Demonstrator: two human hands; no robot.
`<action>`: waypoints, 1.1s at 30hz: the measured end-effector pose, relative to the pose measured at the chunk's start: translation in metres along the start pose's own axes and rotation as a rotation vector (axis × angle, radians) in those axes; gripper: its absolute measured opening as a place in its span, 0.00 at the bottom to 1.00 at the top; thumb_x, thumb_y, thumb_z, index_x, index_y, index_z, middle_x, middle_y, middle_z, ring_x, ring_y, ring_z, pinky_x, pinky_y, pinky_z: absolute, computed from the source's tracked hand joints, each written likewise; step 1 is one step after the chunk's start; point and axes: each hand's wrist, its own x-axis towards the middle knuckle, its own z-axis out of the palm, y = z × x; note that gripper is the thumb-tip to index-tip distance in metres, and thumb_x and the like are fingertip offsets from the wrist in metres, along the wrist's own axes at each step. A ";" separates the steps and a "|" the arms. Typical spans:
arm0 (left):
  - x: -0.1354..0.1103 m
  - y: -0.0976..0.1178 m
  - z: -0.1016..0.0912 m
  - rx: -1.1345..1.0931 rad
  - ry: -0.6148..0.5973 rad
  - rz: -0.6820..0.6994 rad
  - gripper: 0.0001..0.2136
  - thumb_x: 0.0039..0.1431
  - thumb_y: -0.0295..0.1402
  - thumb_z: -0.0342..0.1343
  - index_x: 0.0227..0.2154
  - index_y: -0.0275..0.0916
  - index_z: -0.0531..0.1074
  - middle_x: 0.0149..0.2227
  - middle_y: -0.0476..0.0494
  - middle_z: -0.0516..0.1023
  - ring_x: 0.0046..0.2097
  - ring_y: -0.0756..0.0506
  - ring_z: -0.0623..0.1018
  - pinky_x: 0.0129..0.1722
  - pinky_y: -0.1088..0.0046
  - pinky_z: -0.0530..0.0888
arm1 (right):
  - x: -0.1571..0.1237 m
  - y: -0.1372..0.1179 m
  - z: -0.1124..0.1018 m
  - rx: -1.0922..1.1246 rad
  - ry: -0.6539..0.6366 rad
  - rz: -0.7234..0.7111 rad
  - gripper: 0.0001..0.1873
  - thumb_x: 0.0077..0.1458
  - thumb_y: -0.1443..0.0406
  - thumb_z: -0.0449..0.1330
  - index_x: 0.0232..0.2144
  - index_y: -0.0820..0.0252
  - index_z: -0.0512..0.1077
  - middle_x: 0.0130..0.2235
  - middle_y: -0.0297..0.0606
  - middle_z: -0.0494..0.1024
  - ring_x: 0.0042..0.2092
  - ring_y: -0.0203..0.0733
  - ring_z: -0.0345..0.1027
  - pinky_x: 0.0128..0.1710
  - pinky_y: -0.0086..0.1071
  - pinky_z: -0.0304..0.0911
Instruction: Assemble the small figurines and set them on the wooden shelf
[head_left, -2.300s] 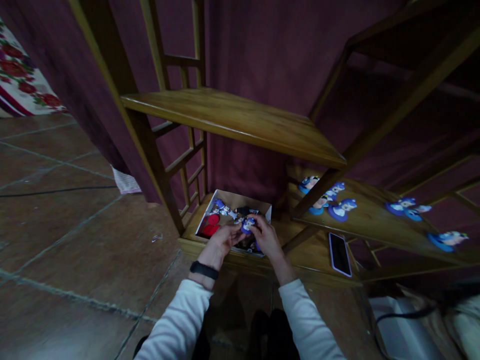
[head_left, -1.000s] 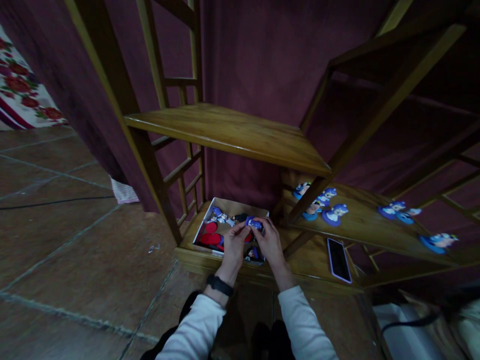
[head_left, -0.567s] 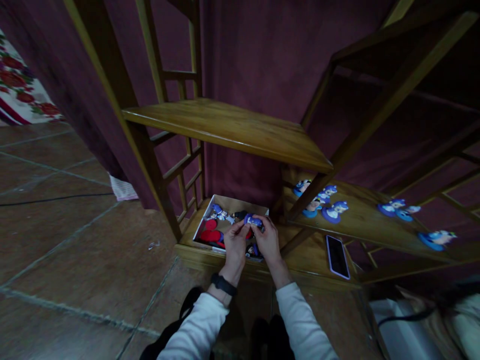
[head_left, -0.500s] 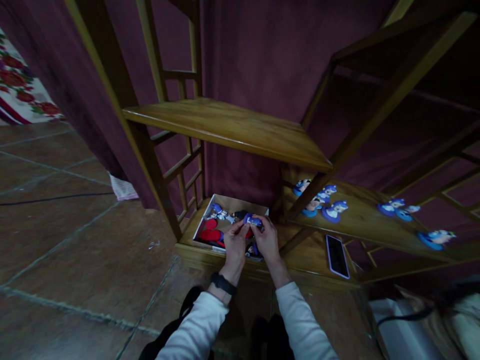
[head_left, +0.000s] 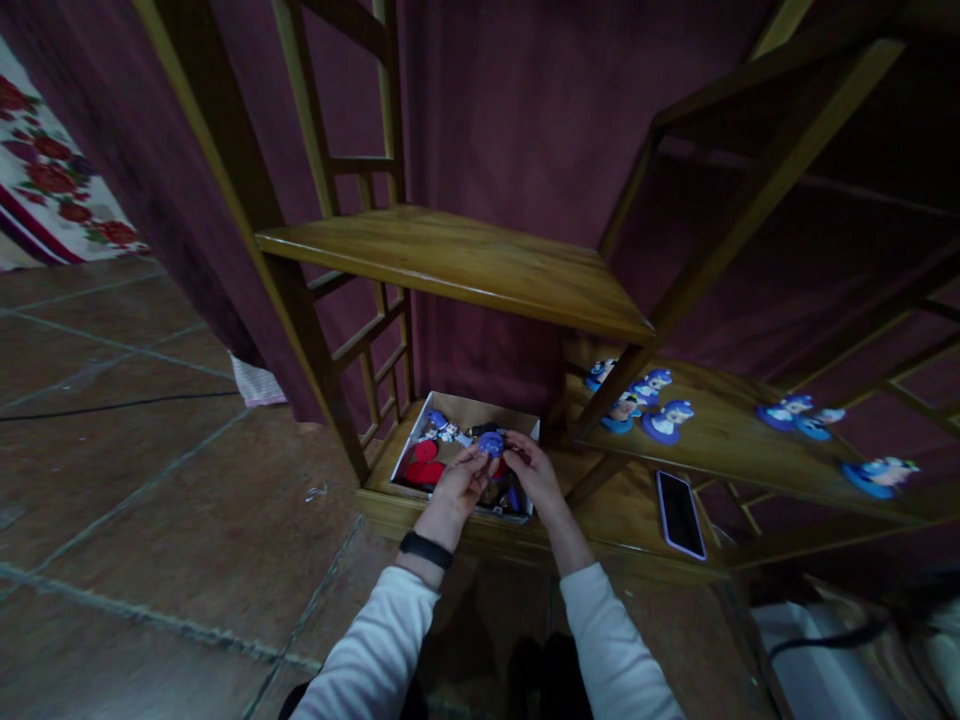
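Over the box, my left hand point(head_left: 460, 484) pinches a small purple figurine piece, its round disc-shaped base point(head_left: 491, 443) facing up toward me. My right hand point(head_left: 534, 472) is at the right side of the disc, fingers bent; what they grip there is hidden. Below both hands is a shallow white cardboard box point(head_left: 409, 447). At its left lie a purple-and-white figurine point(head_left: 444, 427), a red disc point(head_left: 426, 451) and a larger red piece point(head_left: 424, 473). Darker pieces near the box's front right corner are partly covered by my hands.
A wooden shelf board point(head_left: 465, 262) juts out above the box. On the right-hand shelf point(head_left: 720, 440) stand several figurines on blue and purple bases, including one purple figurine point(head_left: 667, 421). A phone point(head_left: 681, 514) lies right of the box. A slanted wooden post point(head_left: 720, 230) rises between.
The purple piece has turned so its round base shows, and it has shifted slightly left. My right fingers have loosened and drawn a little apart from my left hand.
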 end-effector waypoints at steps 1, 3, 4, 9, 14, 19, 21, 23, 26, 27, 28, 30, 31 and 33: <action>-0.001 0.001 0.000 0.022 -0.025 -0.005 0.10 0.46 0.15 0.58 0.30 0.34 0.74 0.30 0.46 0.78 0.32 0.51 0.77 0.37 0.76 0.75 | 0.001 0.000 -0.001 0.034 -0.028 0.016 0.19 0.46 0.60 0.60 0.44 0.54 0.71 0.45 0.38 0.75 0.46 0.43 0.68 0.50 0.40 0.61; -0.004 0.002 0.002 0.072 -0.075 0.002 0.11 0.46 0.16 0.58 0.32 0.35 0.74 0.31 0.46 0.78 0.32 0.51 0.77 0.37 0.75 0.74 | 0.002 -0.001 -0.002 0.090 -0.058 0.029 0.19 0.45 0.60 0.61 0.42 0.54 0.72 0.44 0.37 0.76 0.47 0.44 0.68 0.51 0.40 0.60; -0.006 0.003 0.003 0.096 -0.095 0.013 0.11 0.45 0.17 0.59 0.33 0.35 0.74 0.31 0.46 0.78 0.32 0.51 0.77 0.37 0.75 0.74 | 0.002 -0.002 -0.003 0.111 -0.059 0.029 0.19 0.45 0.60 0.62 0.42 0.54 0.72 0.44 0.36 0.76 0.47 0.44 0.68 0.51 0.40 0.59; -0.013 0.009 0.010 0.185 -0.172 0.036 0.10 0.44 0.22 0.63 0.33 0.35 0.75 0.32 0.45 0.78 0.33 0.50 0.77 0.37 0.74 0.74 | 0.001 -0.009 -0.005 0.161 -0.021 0.055 0.18 0.43 0.60 0.64 0.40 0.54 0.73 0.43 0.35 0.77 0.48 0.44 0.67 0.52 0.40 0.58; -0.015 0.011 0.013 0.212 -0.182 0.053 0.10 0.43 0.24 0.64 0.32 0.34 0.75 0.32 0.44 0.78 0.33 0.50 0.77 0.37 0.73 0.74 | -0.002 -0.014 -0.003 0.220 0.007 0.093 0.18 0.42 0.60 0.64 0.39 0.55 0.73 0.42 0.34 0.77 0.45 0.43 0.67 0.49 0.37 0.60; -0.012 0.003 0.012 0.218 -0.094 0.061 0.06 0.45 0.24 0.63 0.28 0.33 0.74 0.27 0.44 0.77 0.28 0.51 0.76 0.32 0.76 0.73 | -0.003 -0.011 0.005 0.354 0.067 0.206 0.16 0.38 0.61 0.65 0.34 0.57 0.73 0.33 0.34 0.78 0.34 0.39 0.69 0.37 0.34 0.64; -0.010 -0.001 0.011 0.206 -0.031 0.041 0.04 0.46 0.23 0.62 0.26 0.33 0.73 0.24 0.46 0.76 0.26 0.52 0.75 0.29 0.77 0.72 | -0.005 -0.010 0.009 0.396 0.102 0.271 0.15 0.37 0.62 0.65 0.32 0.58 0.73 0.32 0.34 0.78 0.31 0.38 0.68 0.33 0.33 0.63; -0.009 -0.003 0.011 0.187 0.025 0.019 0.04 0.47 0.23 0.61 0.24 0.33 0.72 0.22 0.47 0.74 0.25 0.52 0.75 0.28 0.79 0.72 | -0.006 -0.008 0.013 0.409 0.137 0.305 0.15 0.36 0.61 0.65 0.32 0.58 0.73 0.32 0.35 0.78 0.32 0.38 0.69 0.32 0.32 0.63; -0.009 -0.002 0.011 0.181 0.060 -0.016 0.05 0.47 0.22 0.60 0.28 0.35 0.71 0.23 0.47 0.75 0.25 0.52 0.75 0.28 0.77 0.73 | -0.008 -0.006 0.017 0.401 0.151 0.320 0.18 0.36 0.61 0.64 0.35 0.56 0.73 0.35 0.34 0.78 0.33 0.39 0.69 0.31 0.30 0.63; -0.010 -0.001 0.011 0.186 0.059 -0.020 0.07 0.47 0.21 0.60 0.31 0.35 0.71 0.24 0.47 0.76 0.25 0.51 0.76 0.29 0.76 0.74 | -0.008 -0.006 0.018 0.395 0.150 0.324 0.18 0.36 0.61 0.64 0.35 0.56 0.73 0.36 0.34 0.78 0.34 0.38 0.69 0.31 0.30 0.63; -0.010 0.000 0.011 0.194 0.055 -0.018 0.09 0.47 0.21 0.60 0.33 0.36 0.71 0.25 0.47 0.76 0.25 0.51 0.76 0.29 0.75 0.74 | -0.008 -0.005 0.018 0.390 0.148 0.324 0.18 0.37 0.60 0.64 0.35 0.56 0.73 0.36 0.34 0.78 0.34 0.38 0.70 0.31 0.29 0.63; -0.009 0.003 0.010 0.218 0.040 -0.012 0.12 0.47 0.21 0.61 0.36 0.37 0.71 0.27 0.46 0.77 0.26 0.51 0.76 0.30 0.74 0.75 | -0.008 -0.005 0.017 0.386 0.137 0.311 0.17 0.38 0.60 0.63 0.35 0.56 0.73 0.37 0.34 0.78 0.34 0.38 0.70 0.32 0.29 0.63; -0.009 0.004 0.010 0.231 0.031 -0.010 0.13 0.46 0.22 0.61 0.36 0.36 0.71 0.27 0.46 0.77 0.26 0.51 0.77 0.31 0.74 0.75 | -0.008 -0.006 0.016 0.386 0.122 0.302 0.17 0.38 0.60 0.63 0.34 0.56 0.73 0.37 0.34 0.78 0.35 0.38 0.70 0.32 0.29 0.63; -0.008 0.006 0.009 0.252 0.011 -0.010 0.13 0.45 0.22 0.62 0.36 0.35 0.71 0.28 0.45 0.77 0.27 0.50 0.77 0.30 0.74 0.75 | -0.008 -0.007 0.014 0.389 0.073 0.289 0.17 0.39 0.59 0.63 0.35 0.56 0.73 0.36 0.34 0.78 0.35 0.38 0.70 0.34 0.30 0.64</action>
